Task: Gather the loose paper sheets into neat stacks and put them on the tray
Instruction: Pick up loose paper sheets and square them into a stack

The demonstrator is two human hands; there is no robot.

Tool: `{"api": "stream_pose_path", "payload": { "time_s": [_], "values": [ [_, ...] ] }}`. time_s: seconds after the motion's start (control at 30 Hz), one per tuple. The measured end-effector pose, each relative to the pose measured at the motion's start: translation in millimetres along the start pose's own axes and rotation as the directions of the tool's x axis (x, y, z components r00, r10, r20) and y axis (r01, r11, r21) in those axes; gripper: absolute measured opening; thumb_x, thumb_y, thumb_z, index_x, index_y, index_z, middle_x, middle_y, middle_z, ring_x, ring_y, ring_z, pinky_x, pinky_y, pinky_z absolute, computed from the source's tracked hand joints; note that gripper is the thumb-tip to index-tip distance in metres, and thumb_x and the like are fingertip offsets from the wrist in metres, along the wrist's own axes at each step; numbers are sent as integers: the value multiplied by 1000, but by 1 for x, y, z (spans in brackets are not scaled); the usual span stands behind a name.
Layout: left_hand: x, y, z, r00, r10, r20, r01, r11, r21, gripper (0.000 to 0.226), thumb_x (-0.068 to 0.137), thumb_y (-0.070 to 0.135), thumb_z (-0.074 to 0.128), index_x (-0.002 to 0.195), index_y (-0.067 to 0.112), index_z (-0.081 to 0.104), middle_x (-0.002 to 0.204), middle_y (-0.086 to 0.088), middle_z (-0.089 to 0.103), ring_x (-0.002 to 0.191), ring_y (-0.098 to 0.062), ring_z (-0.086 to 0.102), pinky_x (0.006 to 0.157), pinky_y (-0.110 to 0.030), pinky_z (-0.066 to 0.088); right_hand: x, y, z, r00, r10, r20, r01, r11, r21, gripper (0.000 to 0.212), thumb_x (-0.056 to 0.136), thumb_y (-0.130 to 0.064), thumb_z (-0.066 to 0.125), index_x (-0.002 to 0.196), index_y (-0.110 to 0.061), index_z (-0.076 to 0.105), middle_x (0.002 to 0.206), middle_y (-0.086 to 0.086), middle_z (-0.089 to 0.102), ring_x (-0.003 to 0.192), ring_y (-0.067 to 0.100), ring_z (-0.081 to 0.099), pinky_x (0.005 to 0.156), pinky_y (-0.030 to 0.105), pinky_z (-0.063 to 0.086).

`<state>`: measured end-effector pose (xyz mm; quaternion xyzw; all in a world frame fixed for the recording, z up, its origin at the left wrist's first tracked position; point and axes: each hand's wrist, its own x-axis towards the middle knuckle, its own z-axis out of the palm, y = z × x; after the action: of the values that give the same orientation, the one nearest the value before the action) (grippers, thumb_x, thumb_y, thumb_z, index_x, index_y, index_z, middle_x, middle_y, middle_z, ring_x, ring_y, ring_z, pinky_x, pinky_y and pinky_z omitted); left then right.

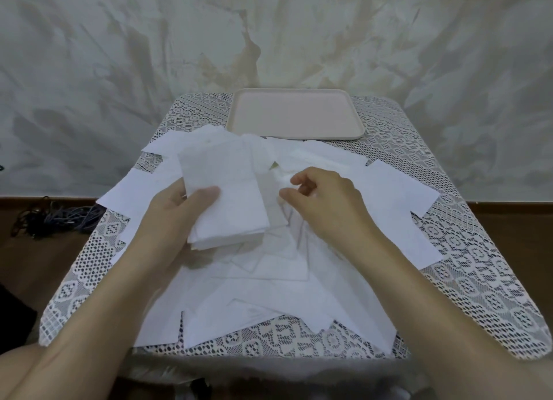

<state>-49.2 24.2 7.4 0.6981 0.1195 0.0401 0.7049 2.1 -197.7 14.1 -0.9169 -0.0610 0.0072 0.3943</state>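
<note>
Several loose white paper sheets (pixel 395 196) lie scattered and overlapping across the middle of the lace-covered table (pixel 466 250). My left hand (pixel 176 208) grips a small stack of sheets (pixel 227 190), thumb on top, lifted above the pile. To its right, my right hand (pixel 326 199) hovers over the loose sheets with fingers curled; thumb and forefinger are close together near a sheet, but I cannot tell whether they pinch it. A pale pink tray (pixel 294 117) sits at the far edge of the table with nothing on it.
A bundle of dark cables (pixel 51 217) lies on the brown floor left of the table. A mottled cream wall (pixel 119 55) stands close behind the table's far edge.
</note>
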Motion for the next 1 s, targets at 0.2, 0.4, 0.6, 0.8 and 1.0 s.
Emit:
{"api": "stream_pose_path", "payload": {
  "time_s": [0.2, 0.4, 0.6, 0.8, 1.0],
  "values": [
    [-4, -3, -1, 1000, -23, -6, 23, 1000, 4, 11, 99, 31, 67, 101, 35, 78, 87, -5, 74, 72, -31, 67, 55, -40, 53, 16, -23, 22, 982, 30, 187, -27, 999, -19, 46, 92, -42, 68, 134, -24, 64, 134, 0, 65, 120, 25, 61, 95, 32, 46],
    [-3, -1, -4, 1000, -18, 0, 18, 999, -45, 9, 92, 34, 73, 97, 36, 81, 98, -7, 77, 82, -28, 69, 76, -53, 51, 21, -26, 22, 983, -9, 181, -1, 999, 51, 15, 93, -32, 66, 106, -26, 73, 114, -1, 71, 109, 22, 66, 82, 28, 52],
    [-4, 2, 1, 1000, -18, 11, 19, 998, -56, 18, 102, 24, 64, 101, 29, 81, 106, -5, 81, 84, -20, 75, 80, -43, 52, 22, 11, -29, 996, 39, -74, -20, 971, 238, 25, 70, -45, 70, 89, -29, 73, 102, -2, 74, 88, 15, 69, 76, 31, 53],
    [-3, -1, 16, 998, -35, 48, 36, 999, -25, 20, 102, 24, 64, 99, 32, 82, 109, -13, 79, 86, -25, 74, 79, -51, 48, 2, 57, -45, 996, 77, 51, -86, 975, 205, 26, 87, -33, 76, 81, -13, 61, 57, -10, 53, 52, 12, 47, 62, 30, 37],
    [-2, 0, 18, 998, -43, 34, 44, 999, -24, 19, 102, 26, 64, 97, 31, 82, 107, -11, 80, 85, -26, 73, 83, -53, 46, -1, 42, -43, 1000, -5, -17, 7, 986, 166, 31, 92, -45, 70, 71, -23, 63, 66, -11, 59, 64, 14, 58, 66, 32, 48]
  ]
}}
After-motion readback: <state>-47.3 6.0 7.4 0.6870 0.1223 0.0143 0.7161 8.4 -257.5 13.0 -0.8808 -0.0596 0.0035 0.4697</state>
